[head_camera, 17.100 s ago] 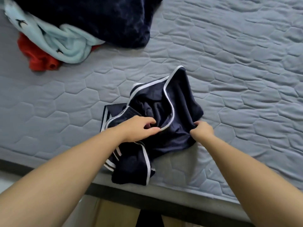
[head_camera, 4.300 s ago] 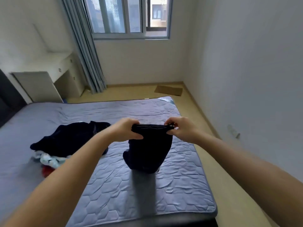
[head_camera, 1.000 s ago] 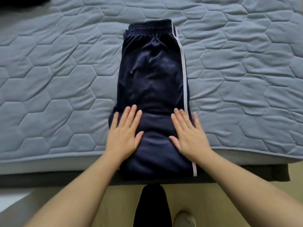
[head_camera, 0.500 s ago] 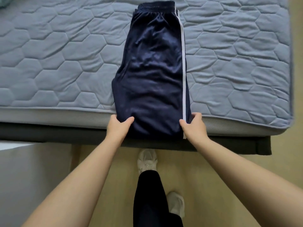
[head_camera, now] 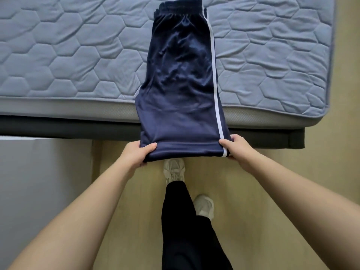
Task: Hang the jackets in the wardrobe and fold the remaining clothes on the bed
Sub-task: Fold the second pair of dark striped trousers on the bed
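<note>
item: navy shiny sports bottoms w/ white side stripe, flat on grey-blue hexagon-quilted bed
long axis: straight away from body; waistband at far end, hem end overhanging bed edge, nearest hands
left hand: pinching near-left hem corner, thumb on top
right hand: pinching near-right corner at stripe
reach: both level, neither nearer
next, prob.: hem carried fwd toward waistband, along that axis

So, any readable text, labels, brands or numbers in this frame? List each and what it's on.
No readable text anywhere.
navy trousers: no print or tag showing, only a plain white side stripe.
quilted mattress: stitched pattern only, no label in view.
pale shoes: any logo is too blurred to read.
</note>
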The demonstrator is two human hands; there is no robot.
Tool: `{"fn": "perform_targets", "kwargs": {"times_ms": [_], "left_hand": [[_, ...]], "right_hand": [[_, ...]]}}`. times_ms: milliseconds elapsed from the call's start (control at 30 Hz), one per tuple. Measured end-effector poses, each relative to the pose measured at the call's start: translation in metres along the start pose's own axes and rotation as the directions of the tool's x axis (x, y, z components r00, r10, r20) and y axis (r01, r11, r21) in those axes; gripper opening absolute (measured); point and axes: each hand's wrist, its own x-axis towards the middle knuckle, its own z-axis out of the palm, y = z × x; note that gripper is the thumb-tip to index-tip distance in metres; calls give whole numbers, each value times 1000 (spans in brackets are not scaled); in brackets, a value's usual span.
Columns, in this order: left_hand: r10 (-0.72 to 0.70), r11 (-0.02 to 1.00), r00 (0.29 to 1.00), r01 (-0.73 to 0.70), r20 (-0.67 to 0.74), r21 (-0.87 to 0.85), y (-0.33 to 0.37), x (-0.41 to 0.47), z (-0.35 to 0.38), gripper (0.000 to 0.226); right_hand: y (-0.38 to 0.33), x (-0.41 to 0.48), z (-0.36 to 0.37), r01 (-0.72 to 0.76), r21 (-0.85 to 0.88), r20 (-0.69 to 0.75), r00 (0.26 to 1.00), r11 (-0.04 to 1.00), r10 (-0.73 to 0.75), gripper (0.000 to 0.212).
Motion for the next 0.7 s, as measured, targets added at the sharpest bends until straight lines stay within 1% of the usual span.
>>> {"fn": "perform_targets", "kwargs": {"times_ms": [33, 133, 167, 200, 233, 300, 333, 400, 433, 533, 600, 667, 700], "left_hand": [[17, 1000, 1000, -17, -17, -19, 3, -11, -2, 14], [68, 995, 993, -74, -92, -70, 22, -44, -9, 50], [89, 991, 989, -100, -119, -90, 30, -51, -12, 59], [116, 985, 984, -132, -134, -113, 41, -58, -15, 62], [151, 976, 980, -169, -133, -135, 53, -62, -19, 56], [205, 965, 973, -220, -110, -145, 87, -65, -25, 28], [213, 963, 972, -226, -102, -145, 108, -63, -27, 19], [214, 959, 969, -232, -120, -163, 154, -52, -30, 27], [212, 950, 967, -238, -139, -204, 178, -45, -31, 28], [208, 914, 962, -255, -177, -314, 247, -11, -33, 29], [256, 894, 950, -302, -177, -331, 281, 21, -33, 33], [337, 866, 927, -373, -164, -333, 305, 58, -27, 37], [376, 853, 911, -411, -166, -323, 312, 75, -22, 39]], "right_hand": [[-3, -11, -3, 2, 45, 22, 1000, 999, -3, 13], [-20, -38, -16, 19, 172, 58, 998, 985, -30, 50], [-29, -45, -21, 39, 207, 60, 997, 978, -52, 57], [-42, -51, -26, 64, 241, 58, 995, 969, -80, 56], [-57, -56, -31, 89, 260, 51, 993, 961, -106, 47], [-93, -58, -38, 129, 257, 46, 988, 958, -145, 29], [-114, -56, -41, 138, 260, 43, 987, 956, -154, 26], [-158, -47, -46, 142, 291, 36, 987, 946, -159, 23], [-181, -38, -49, 145, 300, 41, 985, 943, -165, 24], [-245, 2, -54, 196, 289, 27, 977, 937, -213, 36], [-281, 37, -53, 279, 284, -17, 958, 917, -286, 34], [-305, 72, -45, 396, 263, -81, 918, 880, -389, 32], [-310, 88, -38, 467, 244, -120, 884, 850, -451, 39]]}}
